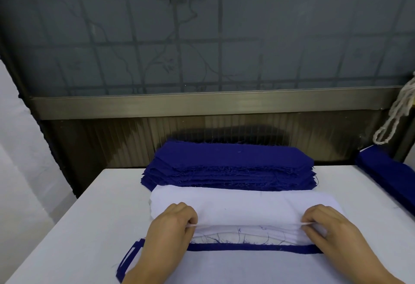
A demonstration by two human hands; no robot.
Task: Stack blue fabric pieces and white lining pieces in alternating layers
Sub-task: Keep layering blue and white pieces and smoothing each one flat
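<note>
Pinching the near edge of the top white lining piece (244,207), the left hand (170,227) and right hand (330,230) each keep a closed grip. Its pile hides layers below; counts unreadable. Two blue stacks: one (229,167) behind, another (390,171) cut off right, on the surface (89,216).

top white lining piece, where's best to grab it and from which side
Take the top lining piece by its near long edge, one pinch near each end, coming from the person's side. That edge faces them and is already lifted off the white pile, and the piece is long and limp, so two spread grips likely keep it flat. The left hand and right hand pinch it just there.
</note>
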